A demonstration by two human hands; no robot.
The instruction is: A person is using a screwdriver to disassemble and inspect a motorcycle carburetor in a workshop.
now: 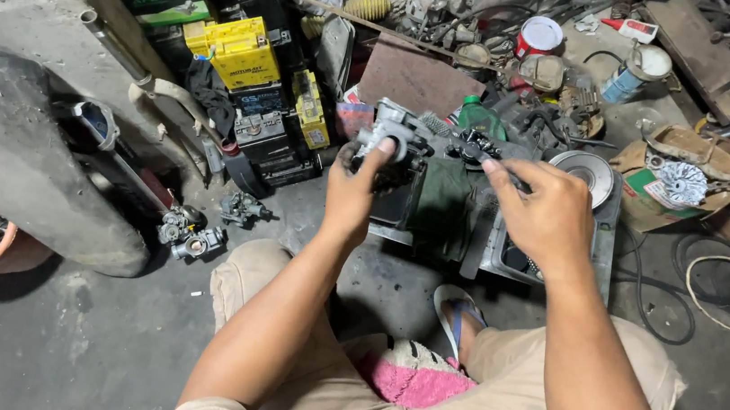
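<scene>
Seen from above, down onto a cluttered workshop floor (98, 340) of bare grey concrete. Far left, filling the edge, a large dark tyre (17, 159). Top left, against the wall, a stack of batteries (236, 56), one yellow, others black. Top centre and right, a heap of metal parts, cans and wires, packed close together. At right, a brown cardboard box (656, 186) holding a toothed metal wheel, with black cables looped on the floor below it. Bottom centre, bent knees in tan trousers (564, 380), a pink cloth (415, 377) between them, one foot in a sandal (458, 310) just ahead.

In the middle, a grey metal tray (600, 243) resting on the floor, dark parts inside. Above its left end, the left hand (353, 190) raised with grip closed around a small grey metal carburettor (390, 140), thumb pressed against its round opening, body of the part standing up past the fingertips. Just right of it, the right hand (545, 210) with grip pinched shut on a thin dark tool (470, 148), too slender and dark to make out fully, its tip reaching leftward to the carburettor's side.

Left of the hands, on open floor, two more small carburettors (190, 236) near the tyre. Freest room at lower left, bare concrete; every other side hemmed in by clutter close to the tray.
</scene>
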